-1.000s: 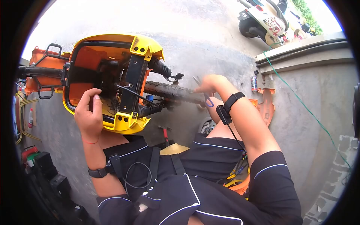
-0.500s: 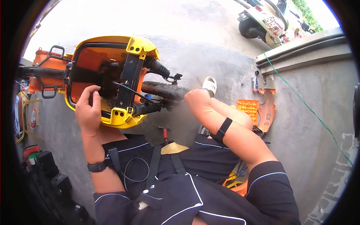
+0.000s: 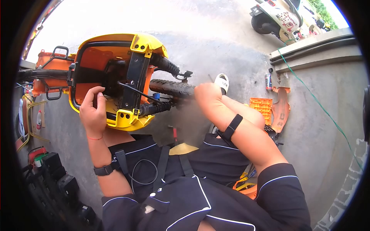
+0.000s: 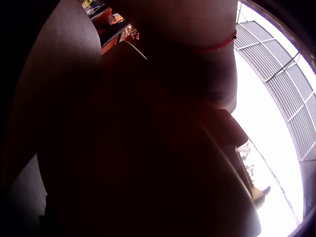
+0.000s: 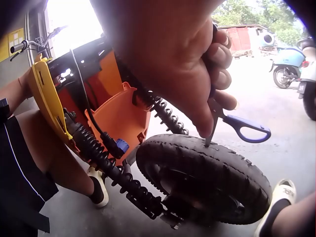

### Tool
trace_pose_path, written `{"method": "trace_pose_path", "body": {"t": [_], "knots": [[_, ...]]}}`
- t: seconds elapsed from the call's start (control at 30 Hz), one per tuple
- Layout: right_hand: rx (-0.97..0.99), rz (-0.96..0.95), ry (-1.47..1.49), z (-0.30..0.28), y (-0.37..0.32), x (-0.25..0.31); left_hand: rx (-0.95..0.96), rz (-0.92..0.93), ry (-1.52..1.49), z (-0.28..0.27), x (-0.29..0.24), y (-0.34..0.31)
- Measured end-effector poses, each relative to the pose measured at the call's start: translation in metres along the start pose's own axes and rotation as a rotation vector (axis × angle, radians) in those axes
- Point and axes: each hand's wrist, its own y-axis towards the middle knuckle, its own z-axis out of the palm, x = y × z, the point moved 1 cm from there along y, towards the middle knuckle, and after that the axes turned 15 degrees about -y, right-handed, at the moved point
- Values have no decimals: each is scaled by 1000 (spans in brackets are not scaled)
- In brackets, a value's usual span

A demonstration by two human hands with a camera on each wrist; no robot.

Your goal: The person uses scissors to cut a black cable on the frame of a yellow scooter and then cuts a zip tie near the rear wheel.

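Observation:
My right hand [image 3: 210, 94] grips a pair of scissors with a blue handle loop [image 5: 247, 129]. In the right wrist view a blade [image 5: 213, 129] points down, its tip right at the tread of a black scooter tire [image 5: 197, 153]. From the head view the scissors are hidden behind that hand. My left hand [image 3: 93, 111] rests at the near edge of the scooter's yellow body [image 3: 129, 122], fingers loosely bent beside the hollow interior. The left wrist view is mostly dark and does not show those fingers. Black spring shock absorbers [image 5: 133, 182] flank the wheel.
A red-handled tool [image 3: 175, 134] lies on the floor between my legs. Orange plastic panels [image 3: 280, 109] and a spray can [image 3: 268, 82] are at the right. Black boxy items [image 3: 58, 173] stand at lower left. A blue connector [image 5: 118, 147] hangs by the wheel.
My right hand has moved left and slightly down to the tire with the scissors, which showed above and below it a second ago. My left hand keeps its place on the yellow body.

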Motion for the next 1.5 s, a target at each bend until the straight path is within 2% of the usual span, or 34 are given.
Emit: {"method": "trace_pose_path", "body": {"t": [0.23,0.5,0.63,0.93,1.13,1.2,1.5], "knots": [[24,-30,-25,-7,9,-6,11,-13,-36,1,1,1],[169,-16,48,-29,18,-33,42,-32,-50,2,1,2],[162,-35,68,-19,27,-28,37,-32,-34,1,-3,0],[106,75,122,-5,16,-35,19,-7,-24,-1,2,0],[170,123,202,4,-5,-45,0,20,-19,0,4,-1],[60,113,183,15,-9,-47,2,38,-19,0,7,0],[31,136,244,32,-13,-56,15,22,-72,1,5,0]]}}
